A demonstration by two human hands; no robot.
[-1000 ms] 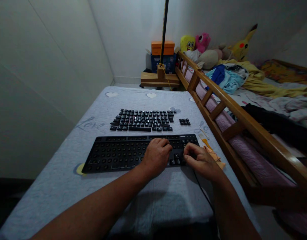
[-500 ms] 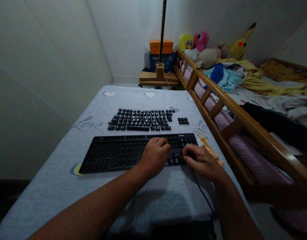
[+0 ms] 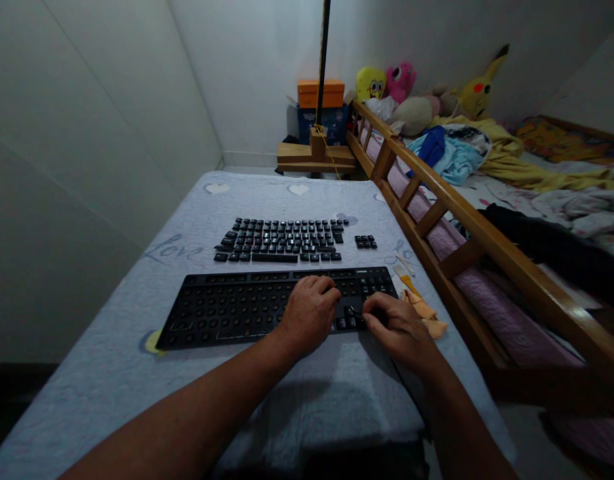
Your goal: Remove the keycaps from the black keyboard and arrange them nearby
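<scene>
A black keyboard frame (image 3: 227, 307) with its keys removed lies across the cloth-covered table (image 3: 137, 373). My left hand (image 3: 311, 312) rests on its right part with the fingers curled, pressing on the frame. My right hand (image 3: 394, 325) is at the frame's right end, fingers bent in a pinch over the few keys still seated there (image 3: 349, 319); what it pinches is too small to make out. Behind the frame, the removed keycaps (image 3: 281, 239) are laid out in rows, with a small separate group of keycaps (image 3: 365, 241) to their right.
An orange cloth (image 3: 424, 312) and a small tool (image 3: 405, 264) lie right of the keyboard. A wooden bed rail (image 3: 437, 193) runs along the table's right side, with clothes and plush toys (image 3: 387, 83) on the bed. A wooden stand with a pole (image 3: 319, 143) and boxes (image 3: 321, 100) stand behind the table.
My right hand has shifted slightly down and left along the keyboard's right end. My left hand stays in place. The view has drifted a little.
</scene>
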